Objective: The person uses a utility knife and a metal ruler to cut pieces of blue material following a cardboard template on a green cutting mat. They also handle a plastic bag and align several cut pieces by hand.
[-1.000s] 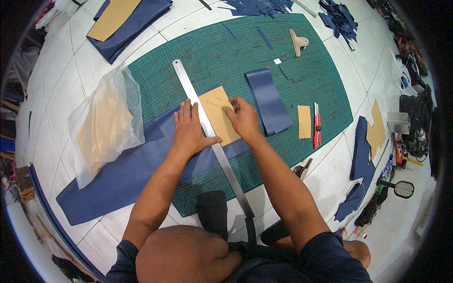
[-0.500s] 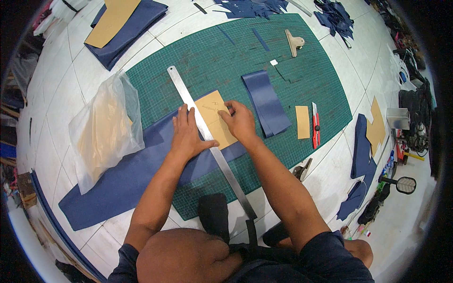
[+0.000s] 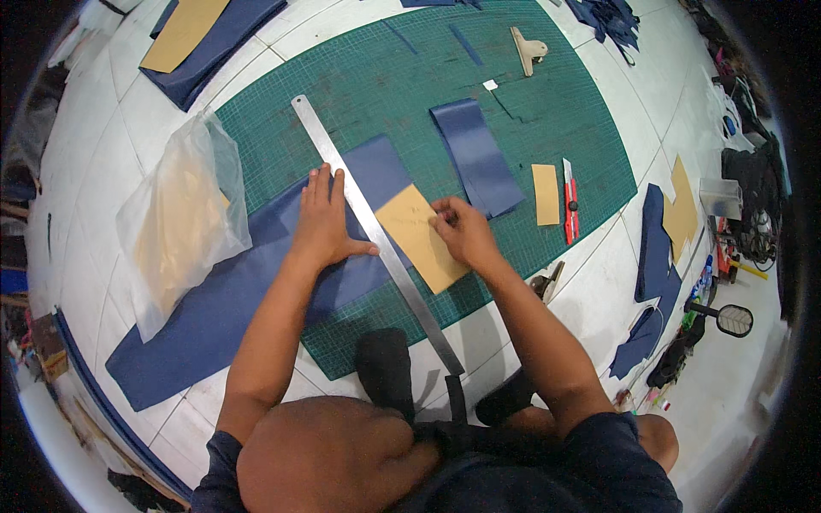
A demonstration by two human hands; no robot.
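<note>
Tan card (image 3: 422, 242) is pinched in the right hand (image 3: 464, 235) — left hand (image 3: 323, 229) splays onto steel ruler (image 3: 363, 208)

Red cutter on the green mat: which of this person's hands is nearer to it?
The right. The right hand, pinching the tan card, is left of the red cutter; the left hand is farther left, at the metal ruler.

Tan card (image 3: 417, 241) shifted toward the wearer and turned counterclockwise, its side now askew to the ruler (image 3: 366, 214) — right hand (image 3: 466, 232) moved with it. Blue fabric (image 3: 381, 167) beneath newly bared — card apparently raised, height unclear.
</note>
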